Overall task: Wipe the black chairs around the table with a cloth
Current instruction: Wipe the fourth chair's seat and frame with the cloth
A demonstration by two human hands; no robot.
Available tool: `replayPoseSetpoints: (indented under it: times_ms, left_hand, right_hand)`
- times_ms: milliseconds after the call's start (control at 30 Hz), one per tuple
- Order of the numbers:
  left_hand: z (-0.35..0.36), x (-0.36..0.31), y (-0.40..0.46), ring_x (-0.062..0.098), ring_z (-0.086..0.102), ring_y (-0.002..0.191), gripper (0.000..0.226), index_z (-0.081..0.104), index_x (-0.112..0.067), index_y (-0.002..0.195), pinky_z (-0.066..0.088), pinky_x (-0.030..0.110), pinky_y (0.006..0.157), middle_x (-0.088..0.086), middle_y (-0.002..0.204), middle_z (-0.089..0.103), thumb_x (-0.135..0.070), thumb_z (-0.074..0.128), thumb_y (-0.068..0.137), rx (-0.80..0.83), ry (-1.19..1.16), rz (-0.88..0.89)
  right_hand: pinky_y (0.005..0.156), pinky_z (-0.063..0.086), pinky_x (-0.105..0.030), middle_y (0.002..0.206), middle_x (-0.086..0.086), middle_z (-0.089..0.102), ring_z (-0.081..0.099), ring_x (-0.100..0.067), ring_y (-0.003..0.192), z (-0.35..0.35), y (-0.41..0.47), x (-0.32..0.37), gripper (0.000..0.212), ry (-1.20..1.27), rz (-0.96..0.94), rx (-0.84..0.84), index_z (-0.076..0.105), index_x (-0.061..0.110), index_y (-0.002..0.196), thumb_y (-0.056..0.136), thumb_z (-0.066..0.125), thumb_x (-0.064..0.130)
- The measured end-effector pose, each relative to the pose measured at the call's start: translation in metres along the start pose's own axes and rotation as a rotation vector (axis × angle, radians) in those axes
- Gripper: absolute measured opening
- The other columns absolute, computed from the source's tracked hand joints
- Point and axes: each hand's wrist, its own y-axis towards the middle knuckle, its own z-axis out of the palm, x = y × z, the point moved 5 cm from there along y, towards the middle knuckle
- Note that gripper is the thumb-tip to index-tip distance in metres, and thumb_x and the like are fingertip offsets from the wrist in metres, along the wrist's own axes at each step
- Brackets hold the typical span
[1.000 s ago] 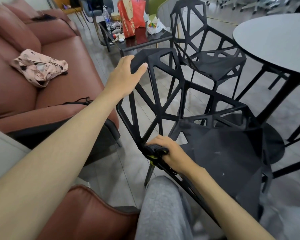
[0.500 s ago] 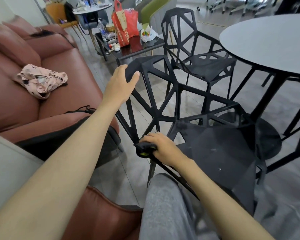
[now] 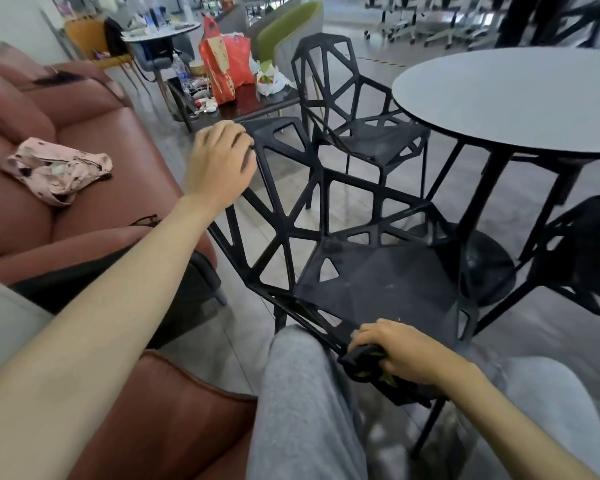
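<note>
A black chair (image 3: 371,271) with a cut-out lattice back stands right in front of me beside the round grey table (image 3: 520,98). My left hand (image 3: 219,164) grips the top corner of its backrest. My right hand (image 3: 399,351) holds a dark cloth with yellow-green trim (image 3: 364,367) against the near edge of the seat, close to my knee. A second black chair (image 3: 354,112) stands farther back by the table. Part of a third black chair (image 3: 582,258) shows at the right edge.
A brown leather sofa (image 3: 66,168) with a pink bag (image 3: 56,168) runs along the left. A low dark table (image 3: 243,105) holding red bags and bottles stands behind the chairs. The table's black base (image 3: 485,268) sits just past the seat. My grey trouser legs fill the foreground.
My right hand has slid the cloth along the seat's edge from the back corner toward me. My left hand stays on the backrest top. The view has shifted.
</note>
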Motion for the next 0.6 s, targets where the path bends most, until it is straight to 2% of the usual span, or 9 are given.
replayPoseSetpoints:
  times_ms: [67, 200, 333, 467, 600]
  left_hand:
    - [-0.006, -0.035, -0.017, 0.025, 0.056, 0.123, 0.028, 0.068, -0.013, 0.118, 0.041, 0.043, 0.104, 0.005, 0.122, 0.066, -0.022, 0.047, 0.103, -0.021, -0.092, 0.044]
    - [0.008, -0.114, -0.085, 0.021, 0.063, 0.107, 0.025, 0.069, -0.013, 0.116, 0.051, 0.042, 0.093, 0.002, 0.113, 0.07, -0.023, 0.051, 0.103, 0.102, -0.374, -0.016]
    - [0.048, -0.138, -0.148, 0.024, 0.066, 0.093, 0.023, 0.073, -0.013, 0.107, 0.053, 0.045, 0.081, 0.0, 0.101, 0.073, -0.022, 0.052, 0.102, 0.191, -0.423, -0.061]
    - [0.064, -0.12, -0.172, 0.021, 0.065, 0.097, 0.022, 0.071, -0.017, 0.113, 0.052, 0.041, 0.082, -0.001, 0.103, 0.073, -0.025, 0.052, 0.105, 0.202, -0.443, -0.319]
    - [0.07, -0.128, -0.171, 0.019, 0.064, 0.097, 0.026, 0.07, -0.02, 0.116, 0.047, 0.037, 0.08, -0.005, 0.105, 0.073, -0.033, 0.05, 0.105, 0.213, -0.343, -0.346]
  right_hand:
    - [0.083, 0.044, -0.029, 0.109, 0.033, 0.057, 0.048, -0.004, 0.102, 0.006, -0.012, -0.005, 0.056, 0.049, 0.056, -0.064, 0.06, 0.048, 0.119, 0.083, 0.055, 0.005]
    - [0.084, 0.052, -0.04, 0.097, 0.023, 0.065, 0.056, -0.007, 0.095, 0.007, -0.015, -0.007, 0.046, 0.255, 0.156, -0.338, 0.053, 0.042, 0.108, 0.075, 0.06, 0.009]
    - [0.086, 0.051, -0.039, 0.102, 0.02, 0.068, 0.061, -0.014, 0.099, 0.016, 0.004, 0.003, 0.048, 0.438, 0.145, -0.541, 0.064, 0.04, 0.107, 0.069, 0.061, 0.011]
    - [0.085, 0.05, -0.036, 0.104, 0.019, 0.065, 0.061, -0.015, 0.101, 0.04, 0.028, 0.0, 0.054, 0.433, 0.241, -0.527, 0.067, 0.043, 0.117, 0.073, 0.061, 0.012]
    - [0.084, 0.052, -0.038, 0.106, 0.009, 0.07, 0.065, -0.027, 0.105, 0.051, 0.054, -0.026, 0.04, 0.401, 0.405, -0.383, 0.065, 0.041, 0.116, 0.081, 0.06, 0.022]
